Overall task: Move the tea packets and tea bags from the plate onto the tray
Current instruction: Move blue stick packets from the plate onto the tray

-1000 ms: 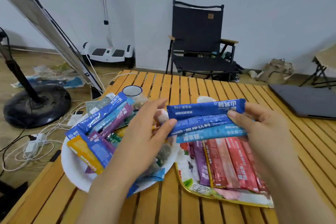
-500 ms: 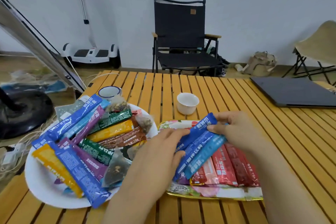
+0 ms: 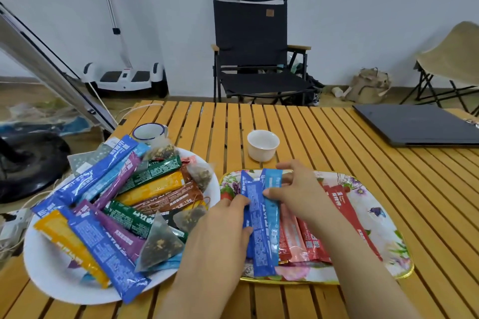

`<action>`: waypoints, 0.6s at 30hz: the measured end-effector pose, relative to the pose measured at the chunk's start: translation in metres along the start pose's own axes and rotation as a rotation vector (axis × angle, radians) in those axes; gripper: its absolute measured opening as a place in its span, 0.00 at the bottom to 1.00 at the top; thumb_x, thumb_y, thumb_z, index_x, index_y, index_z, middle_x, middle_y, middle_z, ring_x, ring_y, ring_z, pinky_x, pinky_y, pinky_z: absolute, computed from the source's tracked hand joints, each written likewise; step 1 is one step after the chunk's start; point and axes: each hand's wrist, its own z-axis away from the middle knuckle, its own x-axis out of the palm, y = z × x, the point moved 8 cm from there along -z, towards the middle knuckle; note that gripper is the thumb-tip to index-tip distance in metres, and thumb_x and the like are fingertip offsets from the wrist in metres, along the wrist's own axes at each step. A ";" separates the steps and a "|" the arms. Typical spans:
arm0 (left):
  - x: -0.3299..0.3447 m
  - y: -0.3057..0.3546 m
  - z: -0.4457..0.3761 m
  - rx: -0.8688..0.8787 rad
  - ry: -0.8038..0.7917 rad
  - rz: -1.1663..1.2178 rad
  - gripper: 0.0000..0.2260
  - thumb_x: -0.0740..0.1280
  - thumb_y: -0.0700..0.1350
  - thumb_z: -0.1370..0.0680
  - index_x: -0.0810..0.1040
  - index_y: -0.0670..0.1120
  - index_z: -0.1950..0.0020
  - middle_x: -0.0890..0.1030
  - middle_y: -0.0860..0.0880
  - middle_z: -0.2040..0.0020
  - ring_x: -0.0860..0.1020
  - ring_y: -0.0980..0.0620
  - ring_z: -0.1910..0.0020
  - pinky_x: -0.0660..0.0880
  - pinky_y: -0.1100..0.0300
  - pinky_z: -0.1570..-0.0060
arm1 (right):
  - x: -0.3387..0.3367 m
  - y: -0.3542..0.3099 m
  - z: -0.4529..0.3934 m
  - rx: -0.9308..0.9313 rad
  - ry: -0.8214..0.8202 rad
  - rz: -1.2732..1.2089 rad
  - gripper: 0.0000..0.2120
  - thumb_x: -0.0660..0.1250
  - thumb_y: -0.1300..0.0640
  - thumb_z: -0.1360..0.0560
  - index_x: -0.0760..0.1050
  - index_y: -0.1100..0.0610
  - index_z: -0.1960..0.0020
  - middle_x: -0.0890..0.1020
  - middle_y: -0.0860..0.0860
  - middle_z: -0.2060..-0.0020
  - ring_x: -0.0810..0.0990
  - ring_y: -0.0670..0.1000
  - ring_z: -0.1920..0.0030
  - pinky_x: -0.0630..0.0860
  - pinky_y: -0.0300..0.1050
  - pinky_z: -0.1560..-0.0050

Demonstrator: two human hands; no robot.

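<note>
Since the earlier frame the blue packets (image 3: 261,220) have swung from a slant to nearly upright in the picture and now lie along the left end of the floral tray (image 3: 373,217), overlapping the red and pink packets (image 3: 308,238) there. The left hand (image 3: 223,228) has slid up against their left edge, fingers fairly straight and touching the bundle. The right hand (image 3: 298,189) has turned with the bundle, its thumb and fingers pinching the upper part of the light blue packet.

The hands cover the middle of the blue bundle and part of the tray's left rim, so how many packets it holds is unclear. Print on the wrappers is too small to read. Both forearms run off the bottom edge.

At lower left the white plate (image 3: 51,282) still carries a heap of packets and pyramid tea bags (image 3: 160,243), some overhanging its near rim. The tray's right half shows bare pattern. Above the tray stands a small white cup (image 3: 263,145), with a blue-rimmed cup (image 3: 149,132) behind the plate. The slatted table (image 3: 427,215) lies open at right, a dark laptop (image 3: 417,124) at upper right.
</note>
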 end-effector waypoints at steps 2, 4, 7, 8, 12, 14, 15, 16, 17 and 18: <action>-0.003 -0.001 0.000 0.011 0.011 -0.009 0.17 0.63 0.53 0.22 0.66 0.57 0.34 0.67 0.57 0.38 0.71 0.57 0.40 0.72 0.61 0.44 | 0.000 -0.002 0.000 -0.030 0.020 0.082 0.25 0.72 0.63 0.30 0.66 0.54 0.37 0.77 0.50 0.47 0.78 0.47 0.51 0.75 0.38 0.62; -0.005 0.001 0.001 0.063 -0.007 -0.005 0.20 0.63 0.57 0.24 0.66 0.57 0.33 0.64 0.58 0.36 0.67 0.59 0.37 0.70 0.63 0.42 | -0.003 -0.004 -0.001 -0.054 0.041 0.158 0.23 0.72 0.63 0.30 0.67 0.54 0.39 0.76 0.49 0.48 0.76 0.46 0.53 0.71 0.35 0.67; 0.002 0.004 0.004 0.149 -0.178 0.032 0.30 0.66 0.65 0.30 0.63 0.61 0.31 0.61 0.63 0.35 0.63 0.63 0.35 0.67 0.64 0.39 | -0.008 -0.004 -0.004 -0.093 0.048 0.235 0.20 0.73 0.63 0.31 0.70 0.53 0.43 0.78 0.49 0.48 0.77 0.47 0.52 0.72 0.38 0.62; 0.005 0.005 0.005 0.164 -0.240 0.037 0.34 0.68 0.67 0.34 0.62 0.62 0.31 0.60 0.64 0.35 0.62 0.63 0.35 0.66 0.64 0.38 | -0.008 -0.005 -0.004 -0.117 0.034 0.280 0.19 0.73 0.62 0.31 0.72 0.53 0.43 0.78 0.48 0.48 0.76 0.46 0.54 0.72 0.37 0.60; 0.015 0.003 0.006 0.189 -0.342 -0.019 0.40 0.74 0.63 0.37 0.59 0.63 0.30 0.58 0.63 0.33 0.61 0.61 0.32 0.66 0.61 0.34 | 0.003 -0.005 -0.003 -0.214 -0.044 0.461 0.22 0.72 0.60 0.29 0.72 0.51 0.36 0.75 0.47 0.43 0.74 0.44 0.51 0.69 0.35 0.53; 0.016 0.003 0.004 0.186 -0.312 0.000 0.38 0.74 0.60 0.35 0.60 0.61 0.29 0.59 0.61 0.32 0.62 0.60 0.32 0.65 0.62 0.34 | 0.007 -0.003 -0.004 -0.229 -0.052 0.492 0.23 0.71 0.59 0.28 0.71 0.52 0.34 0.74 0.48 0.40 0.72 0.46 0.45 0.69 0.39 0.44; 0.016 0.002 0.002 0.187 -0.287 0.012 0.36 0.74 0.58 0.33 0.61 0.60 0.29 0.60 0.61 0.32 0.63 0.60 0.32 0.65 0.62 0.35 | 0.008 -0.003 -0.005 -0.235 -0.053 0.504 0.23 0.70 0.58 0.28 0.71 0.52 0.34 0.74 0.48 0.39 0.72 0.47 0.43 0.69 0.41 0.41; 0.015 0.002 0.001 0.189 -0.268 0.018 0.34 0.73 0.57 0.32 0.62 0.60 0.30 0.61 0.60 0.32 0.63 0.59 0.32 0.64 0.63 0.35 | 0.008 -0.003 -0.006 -0.247 -0.053 0.521 0.22 0.70 0.58 0.27 0.71 0.52 0.34 0.73 0.48 0.38 0.72 0.48 0.41 0.69 0.42 0.39; 0.015 0.002 0.000 0.192 -0.256 0.021 0.33 0.73 0.57 0.32 0.63 0.59 0.30 0.61 0.60 0.32 0.63 0.59 0.32 0.64 0.64 0.35 | 0.009 -0.004 -0.006 -0.267 -0.055 0.539 0.22 0.70 0.58 0.27 0.71 0.52 0.34 0.72 0.48 0.36 0.72 0.48 0.39 0.69 0.43 0.37; 0.016 0.002 -0.001 0.195 -0.253 0.020 0.33 0.73 0.57 0.31 0.63 0.59 0.30 0.61 0.60 0.32 0.63 0.59 0.32 0.64 0.64 0.35 | 0.010 -0.005 -0.007 -0.288 -0.056 0.557 0.22 0.69 0.58 0.27 0.71 0.52 0.34 0.71 0.47 0.35 0.70 0.47 0.37 0.68 0.43 0.35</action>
